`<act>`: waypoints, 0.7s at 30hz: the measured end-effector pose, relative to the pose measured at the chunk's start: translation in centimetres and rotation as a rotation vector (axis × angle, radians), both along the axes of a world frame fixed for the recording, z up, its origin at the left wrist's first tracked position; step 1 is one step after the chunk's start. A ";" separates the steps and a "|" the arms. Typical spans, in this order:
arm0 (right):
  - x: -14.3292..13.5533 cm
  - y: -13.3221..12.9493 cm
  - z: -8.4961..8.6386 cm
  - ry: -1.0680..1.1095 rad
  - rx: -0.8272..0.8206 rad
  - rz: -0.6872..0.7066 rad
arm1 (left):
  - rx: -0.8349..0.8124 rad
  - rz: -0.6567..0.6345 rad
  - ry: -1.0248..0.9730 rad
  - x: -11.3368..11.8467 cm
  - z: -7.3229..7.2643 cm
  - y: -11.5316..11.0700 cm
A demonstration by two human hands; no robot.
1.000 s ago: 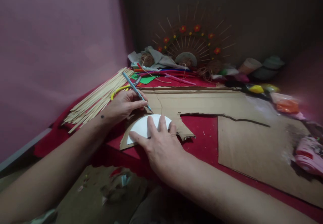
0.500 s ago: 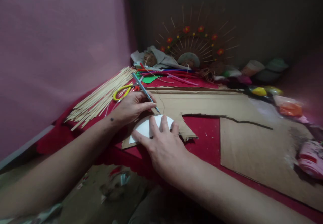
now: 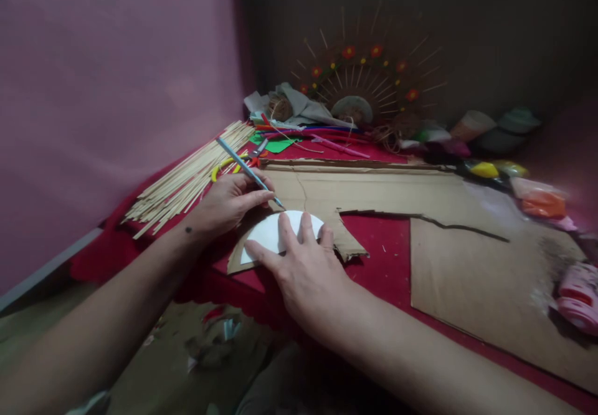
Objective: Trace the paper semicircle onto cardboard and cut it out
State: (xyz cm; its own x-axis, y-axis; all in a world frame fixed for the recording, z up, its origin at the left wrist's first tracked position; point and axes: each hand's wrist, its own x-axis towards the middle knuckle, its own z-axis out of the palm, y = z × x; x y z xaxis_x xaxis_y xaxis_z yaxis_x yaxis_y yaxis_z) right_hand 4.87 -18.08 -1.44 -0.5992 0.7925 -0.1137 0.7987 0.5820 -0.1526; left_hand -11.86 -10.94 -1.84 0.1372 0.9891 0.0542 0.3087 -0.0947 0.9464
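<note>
Blue pencil (image 3: 250, 174) pinched in left hand (image 3: 233, 197), likely tracing; spread right hand (image 3: 308, 271) pins white template (image 3: 264, 237); stillness needed next.

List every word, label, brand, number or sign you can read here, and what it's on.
None can be read.
Pink object at right: any print is too blurred.
Orange packet: no legible label.
Blue pencil: too small to tell.
White paper: no writing on the visible part.
</note>
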 end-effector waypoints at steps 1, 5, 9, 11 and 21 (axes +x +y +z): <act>0.0 0.0 0.0 -0.005 0.000 0.000 | 0.002 0.006 -0.001 -0.2 0.0 -0.1; 0.1 0.1 0.1 -0.015 0.011 0.006 | 0.029 0.037 0.035 -0.8 0.1 -0.6; 0.0 0.0 0.1 -0.022 0.037 0.007 | 0.095 0.088 0.102 -1.0 0.1 -1.4; 0.0 0.0 0.0 -0.029 0.038 0.008 | 0.114 0.098 0.109 -1.1 0.0 -1.9; -0.1 0.0 0.1 -0.059 0.028 0.009 | 0.211 0.122 0.190 -1.9 -0.8 -3.2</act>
